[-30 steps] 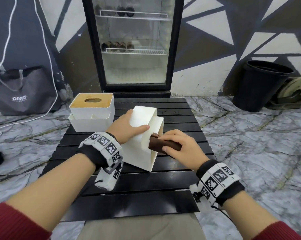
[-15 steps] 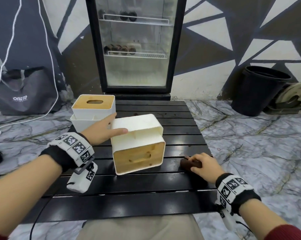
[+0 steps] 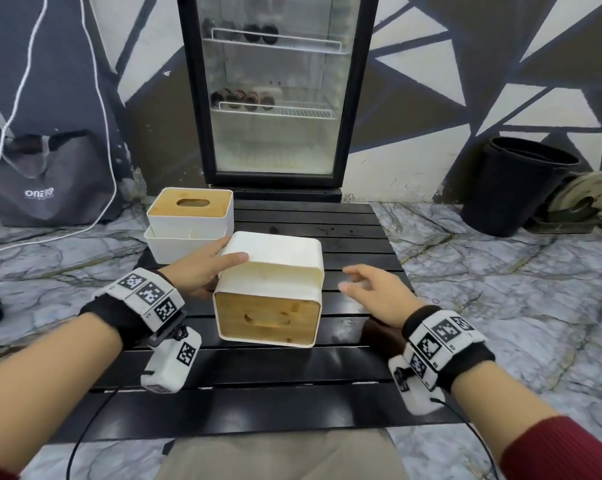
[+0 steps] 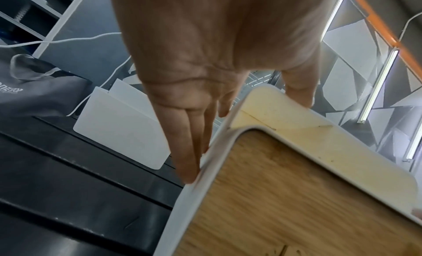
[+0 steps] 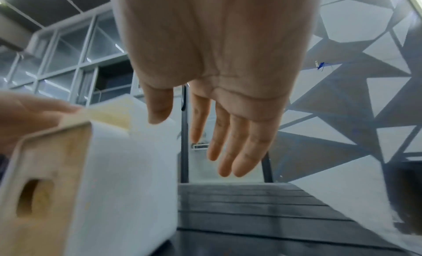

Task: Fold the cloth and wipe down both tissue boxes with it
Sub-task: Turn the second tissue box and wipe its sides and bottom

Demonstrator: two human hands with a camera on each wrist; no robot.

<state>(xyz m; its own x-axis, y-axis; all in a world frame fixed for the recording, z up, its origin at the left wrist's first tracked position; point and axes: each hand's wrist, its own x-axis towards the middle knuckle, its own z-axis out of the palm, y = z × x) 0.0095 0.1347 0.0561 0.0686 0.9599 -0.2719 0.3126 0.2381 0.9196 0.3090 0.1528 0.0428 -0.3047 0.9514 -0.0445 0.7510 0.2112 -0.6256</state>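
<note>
From the head view, my left hand [image 3: 202, 271] grips the upper left edge of the white plastic tissue box with a wooden lid [image 3: 270, 289], tipped on its side on the black slatted table [image 3: 355, 237]. My right hand [image 3: 379, 292] hovers open just right of it, the brown folded cloth [image 3: 379, 336] beneath my wrist. The second white tissue box [image 3: 188, 223] stands beyond my left hand.

At my left wrist, fingers [image 4: 189, 151] lie along the box's side, thumb over its top.

At my right wrist, fingers [image 5: 228, 142] spread, holding nothing.
</note>
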